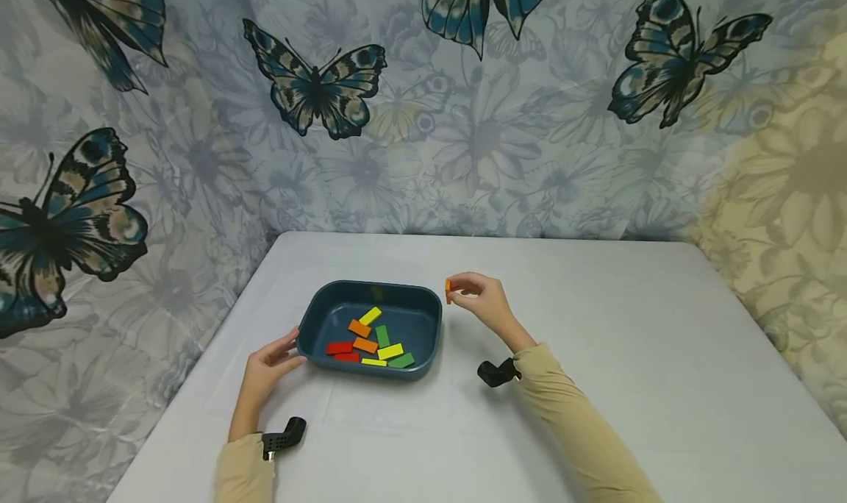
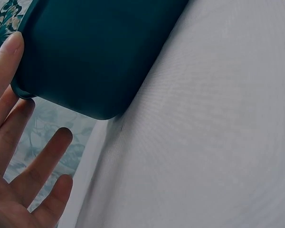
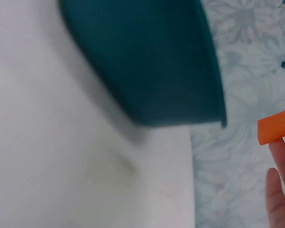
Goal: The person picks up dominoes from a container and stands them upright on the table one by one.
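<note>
A dark teal rectangular tub point(image 1: 370, 285) holds several small blocks. My left hand point(image 1: 271, 365) is at its left end, the thumb and straight fingers point(image 2: 20, 116) touching the rim while the other fingers spread free. My right hand point(image 1: 487, 298) is raised just beyond the tub's right rim. Between its thumb and fingers it pinches an orange block point(image 3: 277, 126), held upright in the head view. Inside the tub lie red blocks point(image 1: 340, 348), orange blocks point(image 1: 365, 345), yellow blocks point(image 1: 390, 351) and green blocks point(image 1: 401, 360), mostly toward the near side.
The tub stands on a table with a white cloth point(image 1: 595, 326). Behind and to the left hangs a floral backdrop point(image 1: 476, 150) with large butterflies. Each wrist carries a black camera point(image 1: 498, 373) that juts inward above the cloth.
</note>
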